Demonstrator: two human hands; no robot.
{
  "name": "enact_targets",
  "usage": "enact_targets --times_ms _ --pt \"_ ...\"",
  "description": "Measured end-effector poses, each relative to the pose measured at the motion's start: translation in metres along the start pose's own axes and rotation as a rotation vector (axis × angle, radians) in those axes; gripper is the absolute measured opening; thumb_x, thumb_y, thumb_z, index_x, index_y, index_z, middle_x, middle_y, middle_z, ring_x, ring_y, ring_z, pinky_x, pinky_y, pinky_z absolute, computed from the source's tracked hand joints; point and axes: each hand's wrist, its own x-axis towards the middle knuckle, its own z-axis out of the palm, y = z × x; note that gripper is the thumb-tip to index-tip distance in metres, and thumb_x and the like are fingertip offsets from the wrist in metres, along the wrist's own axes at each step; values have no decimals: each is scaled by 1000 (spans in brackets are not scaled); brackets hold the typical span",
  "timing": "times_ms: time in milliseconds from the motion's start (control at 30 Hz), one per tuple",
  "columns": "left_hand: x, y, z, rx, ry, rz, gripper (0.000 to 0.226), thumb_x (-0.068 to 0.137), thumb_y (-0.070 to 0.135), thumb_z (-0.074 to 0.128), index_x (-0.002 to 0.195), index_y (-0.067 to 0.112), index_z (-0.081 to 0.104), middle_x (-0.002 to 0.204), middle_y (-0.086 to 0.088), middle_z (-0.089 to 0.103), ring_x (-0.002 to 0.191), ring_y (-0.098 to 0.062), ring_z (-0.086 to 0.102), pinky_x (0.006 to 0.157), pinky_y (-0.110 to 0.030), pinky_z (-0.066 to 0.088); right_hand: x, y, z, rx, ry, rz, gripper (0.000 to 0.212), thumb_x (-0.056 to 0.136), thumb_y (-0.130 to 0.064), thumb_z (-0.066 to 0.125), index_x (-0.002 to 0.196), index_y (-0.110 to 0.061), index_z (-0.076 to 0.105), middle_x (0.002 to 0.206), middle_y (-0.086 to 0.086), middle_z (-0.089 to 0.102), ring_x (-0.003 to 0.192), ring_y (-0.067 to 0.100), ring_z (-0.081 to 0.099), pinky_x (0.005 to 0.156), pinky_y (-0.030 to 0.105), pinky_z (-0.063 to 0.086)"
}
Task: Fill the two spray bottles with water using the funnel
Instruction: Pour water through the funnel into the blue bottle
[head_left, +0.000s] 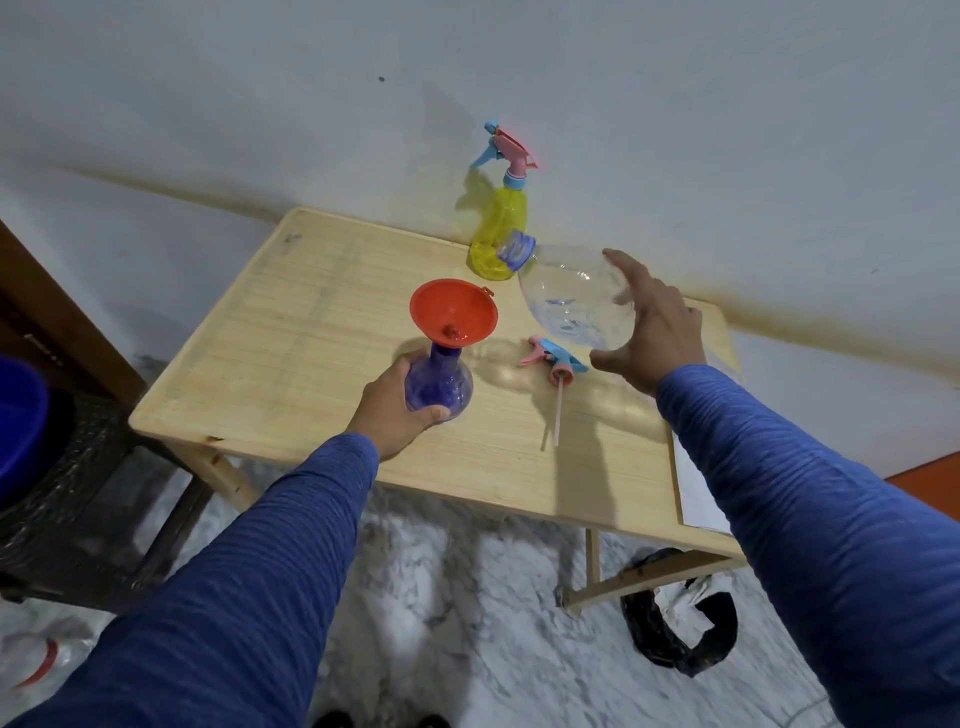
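A blue spray bottle without its head stands on the wooden table, and my left hand grips its body. A red funnel sits in its neck. My right hand holds a large clear water bottle tilted, its blue-capped neck pointing up left, above the table. The removed pink-and-blue spray head with its dip tube lies on the table between my hands. A yellow spray bottle with its spray head on stands at the back by the wall.
A dark woven chair with a blue basin stands left of the table. A white sheet lies at the table's right edge. A black bag lies on the marble floor under the table.
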Motion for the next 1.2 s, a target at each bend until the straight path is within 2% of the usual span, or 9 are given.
enact_targets --times_ms 200,300,467,667,800,933,1033,1133,1200 --pt "0 -1 1 -9 7 6 78 71 21 82 137 28 41 122 7 57 111 -15 55 95 -28 44 -5 6 -4 359 179 184 100 59 -17 79 139 -41 24 104 -3 55 99 20 52 97 44 42" --pt "1 -2 2 -7 6 -2 80 70 22 82 138 28 40 124 5 57 112 -18 56 100 -35 45 -11 11 -7 541 273 299 100 64 -17 80 142 -37 21 111 0 57 99 17 52 94 33 42" --pt "2 -2 2 2 10 11 79 71 21 82 137 28 41 118 9 56 110 -16 56 97 -31 44 -21 17 1 772 436 459 103 65 -18 82 144 -34 18 113 -2 56 102 16 53 85 24 38" --pt "0 -3 3 -4 16 14 77 72 20 81 137 27 40 117 7 57 106 -14 56 90 -24 41 -27 19 5 872 501 537 110 64 -21 85 145 -35 12 115 -7 55 109 11 51 89 25 36" --pt "-1 -1 3 -10 19 21 75 73 20 81 136 27 41 116 7 57 105 -14 56 90 -24 41 -33 18 7 874 509 553 114 63 -27 86 147 -38 9 121 -5 54 104 5 48 90 24 33" --pt "-2 0 3 -19 12 23 72 73 18 80 135 26 42 114 7 58 104 -14 56 89 -25 41 -37 17 11 855 506 582 113 65 -29 84 147 -37 6 140 0 47 122 13 47 94 23 31" --pt "-2 0 2 -3 5 25 72 73 19 80 134 26 43 113 7 58 103 -15 57 88 -25 41 -41 17 14 828 484 619 117 66 -33 83 149 -33 1 151 0 35 137 18 37 108 28 30" --pt "-2 3 1 10 2 27 72 74 19 80 135 24 42 112 8 56 102 -14 54 88 -25 40 -49 13 16 754 502 703 114 69 -38 81 151 -24 2 153 5 29 140 21 30 114 35 28" --pt "-3 3 1 10 0 31 72 73 19 80 135 24 43 113 7 56 101 -14 54 89 -24 40 -57 6 18 694 526 776 100 75 -38 76 150 -18 12 150 8 32 139 23 30 110 34 29"
